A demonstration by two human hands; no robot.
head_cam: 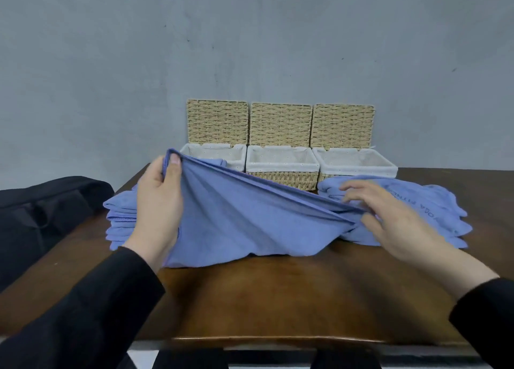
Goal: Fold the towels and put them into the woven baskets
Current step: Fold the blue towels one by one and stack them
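Three open baskets (281, 164) stand behind the towel (236, 215) both hands (158, 202) (389, 218) pinch.

From my remote seat I see a periwinkle-blue towel (239, 218), plain, with a darker blue stitched hem. The towel pile on the right (434, 210) is the same blue and carries dark printed lettering, and the stack on the left (122, 218) matches it. The three baskets (281, 157) are pale straw weave with white dotted liners. The table (264, 293) is glossy dark brown wood, my sleeves (91, 307) are black, and the wall (250, 40) is mottled grey-blue.
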